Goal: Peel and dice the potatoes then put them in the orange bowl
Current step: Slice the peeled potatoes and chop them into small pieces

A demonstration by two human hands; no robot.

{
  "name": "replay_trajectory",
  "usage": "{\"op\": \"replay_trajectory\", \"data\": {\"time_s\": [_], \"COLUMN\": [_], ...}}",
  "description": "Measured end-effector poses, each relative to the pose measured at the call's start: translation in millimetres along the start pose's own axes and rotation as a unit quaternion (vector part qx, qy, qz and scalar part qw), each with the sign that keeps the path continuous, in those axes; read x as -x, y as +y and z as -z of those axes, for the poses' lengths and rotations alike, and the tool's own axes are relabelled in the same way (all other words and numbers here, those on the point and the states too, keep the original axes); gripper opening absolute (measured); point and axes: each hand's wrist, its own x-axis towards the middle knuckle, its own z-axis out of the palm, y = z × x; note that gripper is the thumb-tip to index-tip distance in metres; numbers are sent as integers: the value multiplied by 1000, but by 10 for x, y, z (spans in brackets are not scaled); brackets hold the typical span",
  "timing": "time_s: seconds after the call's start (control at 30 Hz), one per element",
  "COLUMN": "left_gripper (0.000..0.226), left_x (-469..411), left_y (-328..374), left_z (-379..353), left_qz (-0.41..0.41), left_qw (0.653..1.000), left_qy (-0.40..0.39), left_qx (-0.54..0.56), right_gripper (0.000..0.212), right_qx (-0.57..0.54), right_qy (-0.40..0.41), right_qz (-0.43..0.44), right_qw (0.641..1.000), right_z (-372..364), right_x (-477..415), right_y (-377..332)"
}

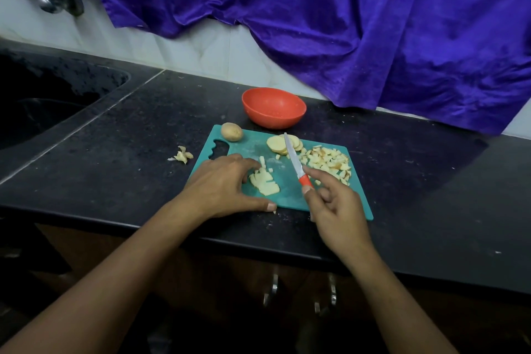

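Far left: a dark sink (43, 100), the inside lost in shadow. Above it a tap (51, 3), blurred and cut off by the frame edge. On the black counter (115, 152), just left of the board, a small heap of peel scraps (181, 156). At the far left corner of the teal cutting board (253, 146), one unpeeled potato (231, 131). Left hand (221, 184) flat on the board, fingers spread, tips touching the potato strips (264, 181) and hiding their left ends. Beyond the board, the orange bowl (274, 108), its near inner wall hidden by the rim. Potato slices (277, 144) leaning in a row, partly behind the blade of the knife (294, 159). Right hand (336, 210) pinching the orange handle between thumb and first finger, other fingers loosely curled. Diced potato (330, 162) heaped on the right part of the board, not in the bowl. Purple cloth (344, 23) hanging over the wall, cut off at the top and right.
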Motion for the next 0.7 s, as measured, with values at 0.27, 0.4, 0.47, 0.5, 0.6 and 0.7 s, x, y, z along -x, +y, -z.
{"op": "replay_trajectory", "data": {"time_s": [0.27,0.4,0.47,0.5,0.6,0.7], "left_gripper": [72,67,65,63,60,59], "left_x": [-36,-82,-115,-143,-263,-408], "left_y": [100,122,132,133,156,220], "left_z": [10,6,30,44,74,69], "left_qz": [36,60,65,65,65,68], "left_qw": [999,998,998,998,998,997], "left_qy": [30,34,22,15,-5,-20], "left_qx": [15,11,10,10,6,13], "right_gripper": [36,35,35,35,35,34], "right_qx": [-63,-67,-73,-77,-88,-102], "right_qy": [4,4,5,6,13,17], "right_qz": [-21,-23,-25,-25,-26,-27], "right_qw": [998,998,997,997,996,994], "right_z": [33,28,30,30,33,43], "right_x": [-26,-30,-27,-26,-22,-20], "right_y": [31,53,53,52,49,41]}}
